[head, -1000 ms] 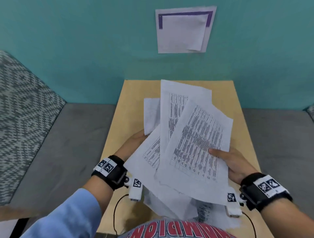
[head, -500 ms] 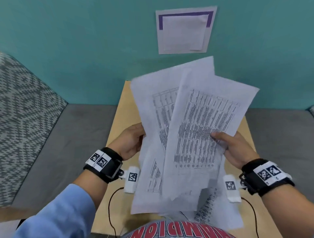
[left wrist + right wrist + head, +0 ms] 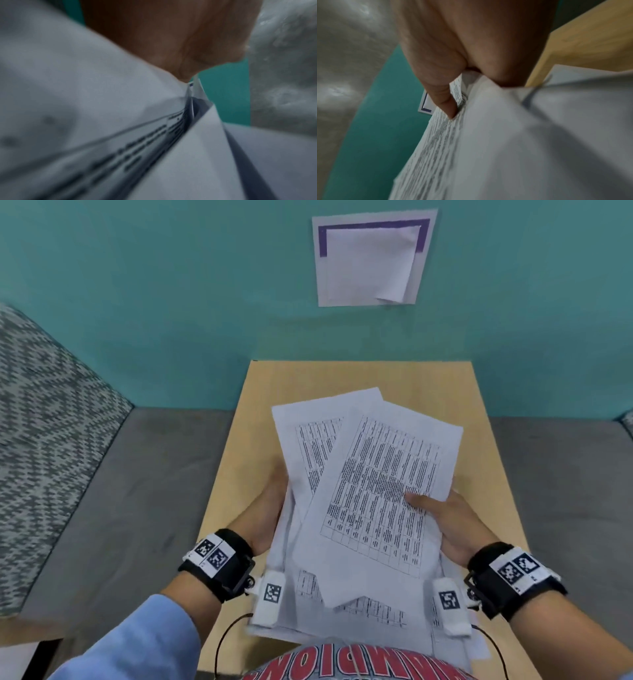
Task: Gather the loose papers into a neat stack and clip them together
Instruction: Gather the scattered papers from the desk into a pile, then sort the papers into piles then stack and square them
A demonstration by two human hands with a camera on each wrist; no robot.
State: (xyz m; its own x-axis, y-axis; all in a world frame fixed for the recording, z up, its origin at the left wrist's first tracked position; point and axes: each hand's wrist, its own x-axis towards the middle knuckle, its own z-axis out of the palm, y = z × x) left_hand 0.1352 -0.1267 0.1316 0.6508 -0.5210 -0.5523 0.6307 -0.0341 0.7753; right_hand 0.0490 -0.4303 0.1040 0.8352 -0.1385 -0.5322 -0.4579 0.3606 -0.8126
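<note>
The papers [image 3: 363, 501] are held above the table [image 3: 479, 405], fanned and skewed, with the left hand [image 3: 265, 511] at one side edge and the right hand [image 3: 448, 522] at the other, probably so the sheets can be squared into a stack. In the head view only the right thumb is seen on the top sheet. The right wrist view shows thumb and fingers [image 3: 496, 54] clamped across the edge, while the left fingers' grip cannot be told; no clip is visible.

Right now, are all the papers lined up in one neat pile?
No, the papers fan out at different angles between the left hand and the right hand.
</note>
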